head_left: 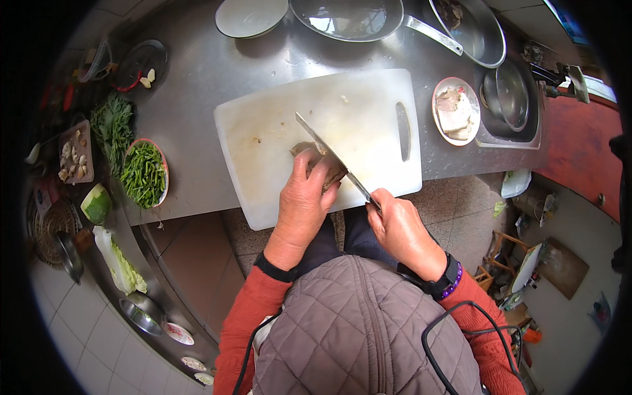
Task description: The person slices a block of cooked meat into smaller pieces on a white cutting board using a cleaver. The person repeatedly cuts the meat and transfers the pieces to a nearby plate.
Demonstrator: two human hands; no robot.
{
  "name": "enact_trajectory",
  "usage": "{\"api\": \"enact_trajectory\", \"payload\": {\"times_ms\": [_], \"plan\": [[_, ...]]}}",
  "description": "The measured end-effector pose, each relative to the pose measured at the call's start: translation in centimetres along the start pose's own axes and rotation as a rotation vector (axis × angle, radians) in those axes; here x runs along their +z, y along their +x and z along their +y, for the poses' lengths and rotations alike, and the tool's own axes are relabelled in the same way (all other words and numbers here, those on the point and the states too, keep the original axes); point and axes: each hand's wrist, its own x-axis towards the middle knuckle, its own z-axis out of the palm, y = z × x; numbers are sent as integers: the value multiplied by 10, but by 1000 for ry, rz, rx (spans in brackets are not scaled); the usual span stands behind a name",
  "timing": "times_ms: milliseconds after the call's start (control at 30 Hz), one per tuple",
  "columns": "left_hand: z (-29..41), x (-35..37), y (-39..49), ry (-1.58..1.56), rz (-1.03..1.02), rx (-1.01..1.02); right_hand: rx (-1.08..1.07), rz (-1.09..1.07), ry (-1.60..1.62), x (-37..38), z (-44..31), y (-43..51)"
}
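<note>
A white plastic cutting board (261, 143) lies at a slight tilt on the steel counter before me. On its middle, my left hand (307, 190) presses a piece of brownish meat (302, 147) under bent fingers. My right hand (397, 217) grips the handle of a knife (328, 150), seen nearly edge-on. Its blade runs up and to the left, right beside the meat and my left fingertips. Small crumbs are scattered over the board. To the right stands an oval plate (455, 111) with pale slabs of meat. My left hand partly hides the meat piece.
A white bowl (252, 17), a frying pan (348, 19) and a metal pot (476, 37) stand behind the board. On the left are a plate of chopped greens (144, 173), leafy herbs (112, 128), garlic on a tray (76, 153) and a cabbage piece (116, 259). A sink (513, 143) is right.
</note>
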Motion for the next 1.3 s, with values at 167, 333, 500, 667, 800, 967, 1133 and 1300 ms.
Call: {"api": "enact_trajectory", "payload": {"times_ms": [167,333,500,667,800,967,1133,1300], "plan": [[-2,-1,0,-19,-9,8,2,18,-15,9,1,13],[-2,-1,1,-3,-40,10,23,64,-16,23,1,24],[-4,-2,1,-8,-41,13,31,65,-62,33,1,39],[-5,-2,-1,-8,-33,-5,22,77,-104,48,4,60],[-4,-1,-3,-29,-31,-4,-10,73,-55,45,12,64],[-5,-1,-4,-66,-3,-26,-38,60,24,24,5,48],[-7,1,-4,-44,36,16,4,27,-5,4,-12,10],[-7,0,-3,-50,21,14,39,7,3,4,-14,-1]]}}
